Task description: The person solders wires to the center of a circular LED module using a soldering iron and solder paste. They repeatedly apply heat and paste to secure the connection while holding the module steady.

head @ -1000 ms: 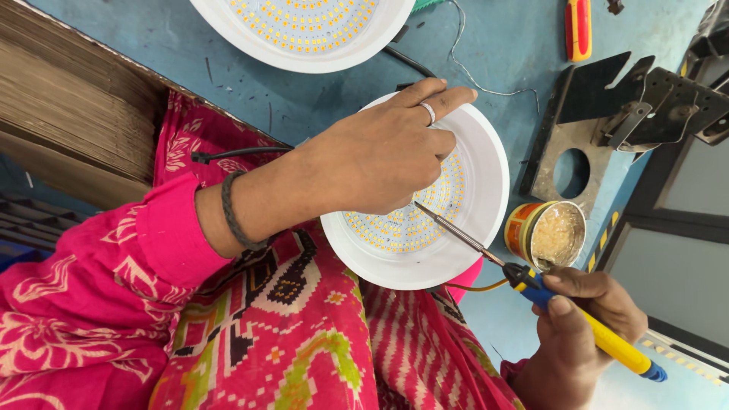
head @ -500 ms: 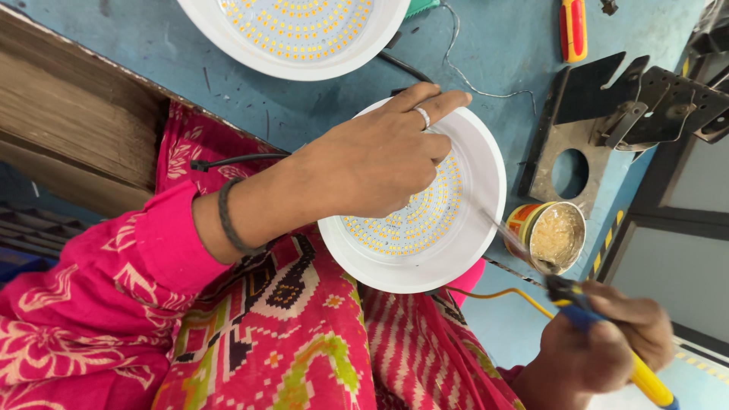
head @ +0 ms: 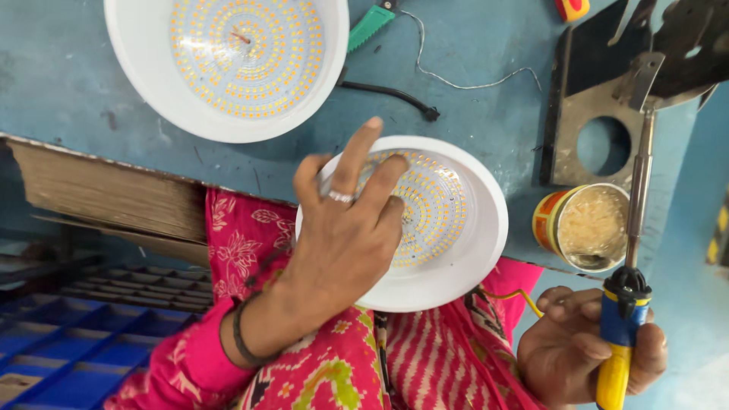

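Note:
A round white lamp housing with a disc of small yellow LEDs rests at the near edge of the blue table. My left hand lies on it, fingers pressed on the LED disc, a ring on one finger. My right hand grips the yellow and blue handle of a soldering iron. Its metal shaft points up and away, its tip reaching a dark metal stand, well clear of the lamp.
A second white LED lamp housing lies at the far left. A small open tin of yellowish paste stands beside the iron. A thin wire, a black cable, a green tool and stacked cardboard are also near.
The soldering iron has lifted off the LED disc and swung right and upward to the metal stand. My left hand has stayed on the lamp, with the fingers spread wider.

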{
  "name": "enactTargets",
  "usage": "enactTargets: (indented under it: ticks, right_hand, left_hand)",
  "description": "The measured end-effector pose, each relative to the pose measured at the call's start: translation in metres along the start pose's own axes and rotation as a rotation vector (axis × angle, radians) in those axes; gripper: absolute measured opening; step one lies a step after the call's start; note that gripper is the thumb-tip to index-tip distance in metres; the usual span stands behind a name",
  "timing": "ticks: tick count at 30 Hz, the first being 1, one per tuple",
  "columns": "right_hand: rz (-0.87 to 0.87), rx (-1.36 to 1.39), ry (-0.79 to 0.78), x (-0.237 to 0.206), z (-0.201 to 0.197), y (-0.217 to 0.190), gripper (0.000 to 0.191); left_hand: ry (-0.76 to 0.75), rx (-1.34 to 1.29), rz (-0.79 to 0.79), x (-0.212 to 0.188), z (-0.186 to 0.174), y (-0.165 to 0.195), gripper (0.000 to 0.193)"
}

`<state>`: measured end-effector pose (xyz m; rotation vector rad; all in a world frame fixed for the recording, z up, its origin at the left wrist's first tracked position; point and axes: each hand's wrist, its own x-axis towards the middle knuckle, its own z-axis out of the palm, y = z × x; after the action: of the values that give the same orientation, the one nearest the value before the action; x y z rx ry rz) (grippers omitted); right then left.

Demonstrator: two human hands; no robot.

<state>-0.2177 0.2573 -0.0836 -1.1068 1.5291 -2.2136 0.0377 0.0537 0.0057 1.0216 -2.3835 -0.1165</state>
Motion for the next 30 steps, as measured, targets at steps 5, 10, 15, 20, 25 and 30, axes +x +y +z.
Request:
enactTargets:
  ticks: [5, 10, 15, 20, 25, 30]
  right_hand:
    - [-0.018, -0.042, -0.032, 0.002, 0.023, -0.001, 0.051]
    - [-0.003, -0.054, -0.104, 0.004, 0.038, -0.005, 0.043]
    - [0.021, -0.048, -0.147, 0.005, 0.043, -0.007, 0.037]
    - [-0.011, -0.038, -0.149, 0.004, 0.047, 0.001, 0.04]
    - [-0.002, -0.002, -0.203, 0.011, 0.028, -0.007, 0.041]
    - [-0.112, -0.295, -0.185, 0.059, -0.003, -0.02, 0.035]
  left_hand:
    - [-0.046, -0.036, -0.046, -0.008, 0.004, 0.0, 0.012]
    - [-0.084, -0.028, -0.045, -0.005, 0.003, 0.0, 0.01]
    - [-0.088, -0.038, -0.05, -0.003, 0.002, 0.0, 0.012]
    - [-0.09, -0.067, -0.059, 0.0, 0.001, 0.0, 0.01]
    - [-0.141, -0.079, -0.064, 0.008, 0.0, -0.004, 0.007]
    - [-0.171, -0.139, 0.077, 0.021, -0.001, -0.021, 0.009]
